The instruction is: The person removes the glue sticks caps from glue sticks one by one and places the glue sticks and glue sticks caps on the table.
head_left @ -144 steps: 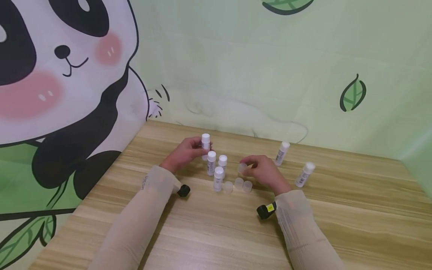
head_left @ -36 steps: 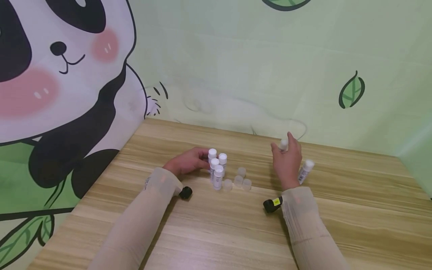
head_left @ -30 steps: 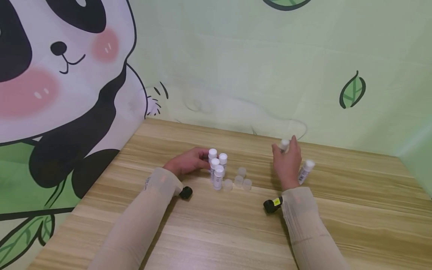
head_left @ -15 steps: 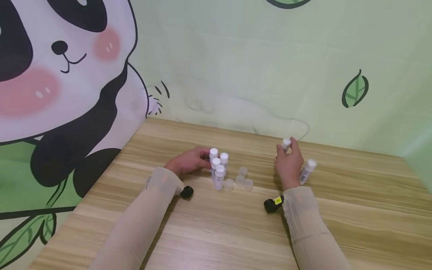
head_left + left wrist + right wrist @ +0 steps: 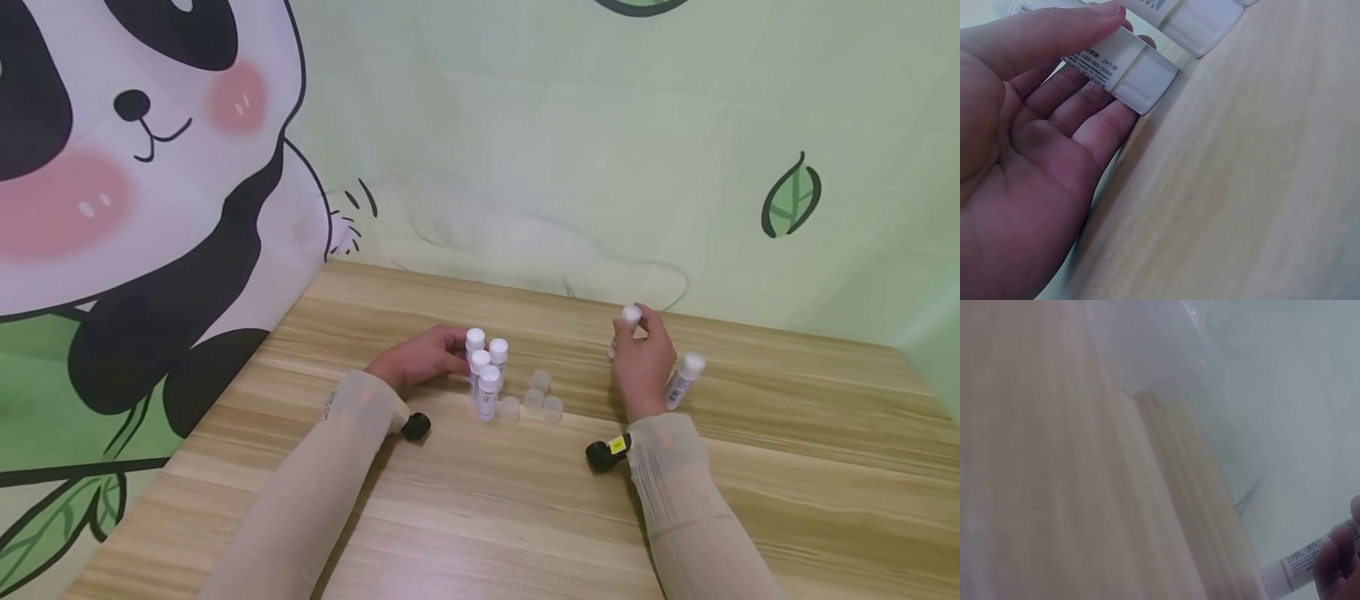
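A small white cylindrical plastic bottle with a white top and a printed label [image 5: 632, 317] is at the far side of the bench [image 5: 480, 500], pinched between thumb and fingers of the right hand [image 5: 643, 362]; that grip is closed on it, and the bottle leans, its base toward the left. Whether the base touches the wood I cannot tell, but set down at that slant, such a narrow bottle would probably topple and roll. The left hand [image 5: 423, 358] has its grip closed round a matching white bottle [image 5: 1125, 69], thumb across the label, fingers behind. This one is at the left side of a tight cluster with three more upright white bottles [image 5: 488, 396], so a sideways nudge from the left fingers could tip a neighbour and set the rest falling. Just right of the cluster are four small round translucent plastic caps [image 5: 533, 402]; they look light, and a bottle brought in low might scatter them. One more labelled white bottle [image 5: 686, 381] is just beside the right wrist and beige sleeve [image 5: 675, 483], where a careless backward or outward swing of the arm could knock it over.
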The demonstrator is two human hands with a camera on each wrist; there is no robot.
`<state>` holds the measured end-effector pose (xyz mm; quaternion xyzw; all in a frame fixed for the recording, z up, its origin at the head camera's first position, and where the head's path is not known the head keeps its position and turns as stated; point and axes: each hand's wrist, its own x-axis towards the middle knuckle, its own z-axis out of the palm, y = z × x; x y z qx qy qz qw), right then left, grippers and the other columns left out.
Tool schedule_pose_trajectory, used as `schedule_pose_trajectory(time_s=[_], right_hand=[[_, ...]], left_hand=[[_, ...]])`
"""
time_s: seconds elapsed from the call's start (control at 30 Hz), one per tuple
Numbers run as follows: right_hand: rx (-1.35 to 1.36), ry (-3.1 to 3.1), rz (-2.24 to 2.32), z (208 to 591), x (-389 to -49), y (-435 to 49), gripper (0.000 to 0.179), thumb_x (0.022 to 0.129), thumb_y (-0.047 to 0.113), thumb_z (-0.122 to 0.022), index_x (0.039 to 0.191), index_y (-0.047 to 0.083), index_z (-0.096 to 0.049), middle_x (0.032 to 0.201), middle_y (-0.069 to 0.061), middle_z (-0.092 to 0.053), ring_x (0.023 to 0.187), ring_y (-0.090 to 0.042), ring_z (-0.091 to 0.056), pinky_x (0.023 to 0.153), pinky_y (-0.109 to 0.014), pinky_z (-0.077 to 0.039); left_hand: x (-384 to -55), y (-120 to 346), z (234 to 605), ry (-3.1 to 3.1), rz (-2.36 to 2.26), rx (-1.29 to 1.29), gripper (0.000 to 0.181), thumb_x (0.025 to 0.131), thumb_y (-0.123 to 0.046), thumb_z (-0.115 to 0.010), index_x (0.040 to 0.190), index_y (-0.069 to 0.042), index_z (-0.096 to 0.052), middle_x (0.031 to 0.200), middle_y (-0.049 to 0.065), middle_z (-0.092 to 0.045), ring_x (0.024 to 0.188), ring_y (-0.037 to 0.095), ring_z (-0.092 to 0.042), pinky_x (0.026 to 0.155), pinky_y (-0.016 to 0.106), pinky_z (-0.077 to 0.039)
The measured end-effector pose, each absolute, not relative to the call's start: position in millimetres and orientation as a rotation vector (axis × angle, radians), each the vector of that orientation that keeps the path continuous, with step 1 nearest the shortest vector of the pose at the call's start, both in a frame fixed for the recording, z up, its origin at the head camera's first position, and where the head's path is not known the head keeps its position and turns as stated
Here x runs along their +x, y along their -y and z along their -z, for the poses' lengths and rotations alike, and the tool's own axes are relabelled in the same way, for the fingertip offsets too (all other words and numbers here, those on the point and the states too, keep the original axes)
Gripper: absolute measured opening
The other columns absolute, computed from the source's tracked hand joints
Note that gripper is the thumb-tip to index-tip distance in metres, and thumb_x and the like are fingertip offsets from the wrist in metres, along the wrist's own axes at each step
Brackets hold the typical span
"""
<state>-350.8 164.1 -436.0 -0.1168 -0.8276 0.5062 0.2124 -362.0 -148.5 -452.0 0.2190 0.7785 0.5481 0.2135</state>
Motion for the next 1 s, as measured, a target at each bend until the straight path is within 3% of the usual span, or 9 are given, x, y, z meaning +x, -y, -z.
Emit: schedule_pose_trajectory(time_s=[0.7, 1.0], right_hand=[[-0.193, 2.238, -1.469, 421.4, -342.6, -154.0, 0.043, 0.093, 0.035, -0.063, 0.133, 0.019, -0.058, 0.126, -0.002, -0.063, 0.076, -0.01, -0.051, 0.058, -0.021, -0.042], [-0.093, 2.203, -1.528, 408.2, -336.3, -145.3, 0.042, 0.092, 0.037, -0.065, 0.13, 0.021, -0.06, 0.123, 0.0, -0.064, 0.073, -0.009, -0.051, 0.055, -0.02, -0.042]], left_hand=[[-361.6, 148.6, 450.8, -2.132, -1.524, 0.569, 0.047, 0.084, -0.005, -0.071, 0.128, -0.014, -0.059, 0.125, 0.003, -0.065, 0.117, 0.018, -0.059, 0.104, 0.038, -0.045], [-361.8, 152.1, 452.5, -2.055, -1.577, 0.629, 0.052, 0.086, 0.001, -0.064, 0.135, -0.012, -0.053, 0.131, 0.006, -0.062, 0.122, 0.02, -0.058, 0.106, 0.039, -0.044]])
